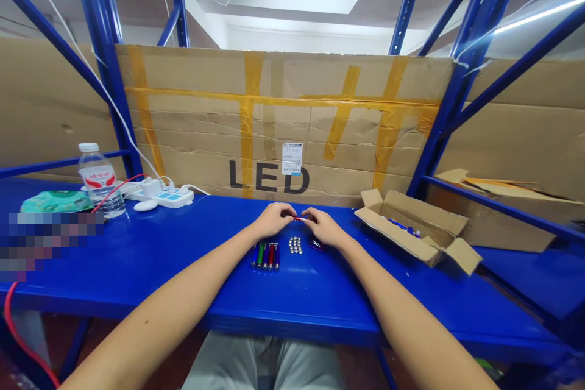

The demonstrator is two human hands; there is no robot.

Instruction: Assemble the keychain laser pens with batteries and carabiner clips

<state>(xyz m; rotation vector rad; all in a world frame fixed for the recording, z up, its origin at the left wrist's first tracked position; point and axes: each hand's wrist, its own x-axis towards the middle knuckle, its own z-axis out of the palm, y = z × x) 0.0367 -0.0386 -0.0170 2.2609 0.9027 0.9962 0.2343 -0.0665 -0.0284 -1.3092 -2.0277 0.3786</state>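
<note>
Both my hands meet over the blue shelf top (183, 268), pinching a small red pen-like tube (300, 219) between them. My left hand (273, 219) grips its left end with closed fingers. My right hand (322, 225) grips the right end, fingers curled. Just below the hands lies a row of several coloured tubes (265, 255), blue, green, purple and red. To their right sits a cluster of small silver button cells (295, 245). A further small dark piece (316, 245) lies under my right hand.
An open cardboard box (418, 231) holding blue parts stands to the right. A water bottle (99, 181), a white power strip (167, 196), a white mouse (145, 205) and a green pouch (57, 201) are at the left. A taped "LED" cardboard sheet (274, 128) walls the back.
</note>
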